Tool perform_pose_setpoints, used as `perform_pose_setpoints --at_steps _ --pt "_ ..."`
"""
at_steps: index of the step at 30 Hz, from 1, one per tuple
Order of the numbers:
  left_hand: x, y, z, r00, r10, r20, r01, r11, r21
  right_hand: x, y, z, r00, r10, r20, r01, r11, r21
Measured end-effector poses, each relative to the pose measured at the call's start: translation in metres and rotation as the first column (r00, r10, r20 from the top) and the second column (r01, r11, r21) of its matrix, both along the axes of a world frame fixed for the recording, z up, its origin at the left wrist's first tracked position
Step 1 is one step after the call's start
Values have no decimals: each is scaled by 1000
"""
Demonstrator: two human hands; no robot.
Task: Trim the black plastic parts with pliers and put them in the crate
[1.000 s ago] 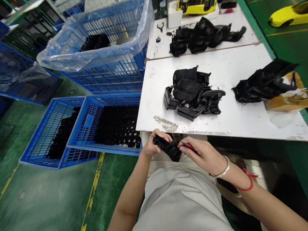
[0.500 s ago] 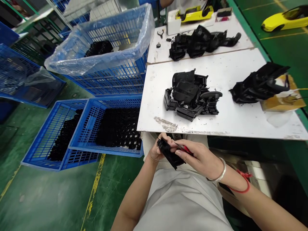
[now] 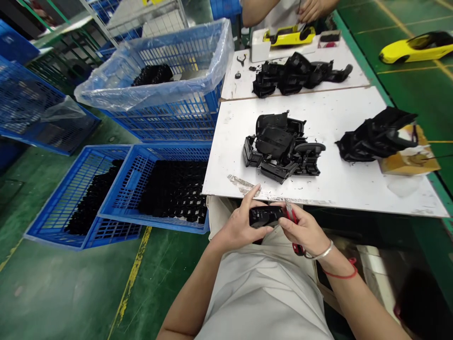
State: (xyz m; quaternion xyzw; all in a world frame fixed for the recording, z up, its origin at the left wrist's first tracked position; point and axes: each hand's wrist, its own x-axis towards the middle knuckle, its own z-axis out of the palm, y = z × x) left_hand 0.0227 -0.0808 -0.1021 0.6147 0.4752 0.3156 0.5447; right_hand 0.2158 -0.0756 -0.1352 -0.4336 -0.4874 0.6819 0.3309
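Between my two hands, over my lap at the table's front edge, is a black plastic part [image 3: 265, 216]. My left hand [image 3: 238, 225] grips its left end, with the index finger raised toward the table. The fingers of my right hand [image 3: 307, 230] hold the part's right end and also a red-handled tool [image 3: 290, 212], whose metal end points up. Beyond them, a pile of black plastic parts [image 3: 278, 141] lies on the white table [image 3: 226, 156].
Blue crates [image 3: 120, 218] with black parts stand at the left, below a plastic-lined crate [image 3: 198, 101]. More black parts [image 3: 297, 73] and a yellow toy car body [image 3: 290, 35] lie farther back, near another person's hands. A yellow box [image 3: 410, 163] stands at the right.
The black part has been turned from slanting to nearly level. The red-handled tool now points upward in my right hand. Another person's hands have come into view at the top.
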Motion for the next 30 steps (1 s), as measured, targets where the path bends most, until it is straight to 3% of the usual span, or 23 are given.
perform_pose_setpoints --at_steps 3,9,15,20,25,28,30 --pt "-2 -4 6 991 -86 99 93 993 -69 8 -3 -9 981 33 -192 -53 993 -105" --pt "-1 -8 17 973 -155 174 174 980 -98 15 -10 -20 947 27 -320 -73 989 -132" --pt "3 -12 31 977 -215 -14 214 976 -24 15 -16 -22 941 13 -338 -66 987 -147" --pt "3 -15 35 964 -256 -64 262 959 110 17 -20 -18 960 5 -280 -40 992 -120" --pt "-3 -22 33 961 -266 -75 275 949 156 19 -25 -9 982 9 -188 -17 999 -41" --pt "-10 -27 32 964 -250 -92 263 945 194 21 -28 1 994 17 -106 -11 998 57" --pt "-14 -30 34 961 -237 -139 265 935 238 23 -30 9 1000 1 18 -5 981 193"
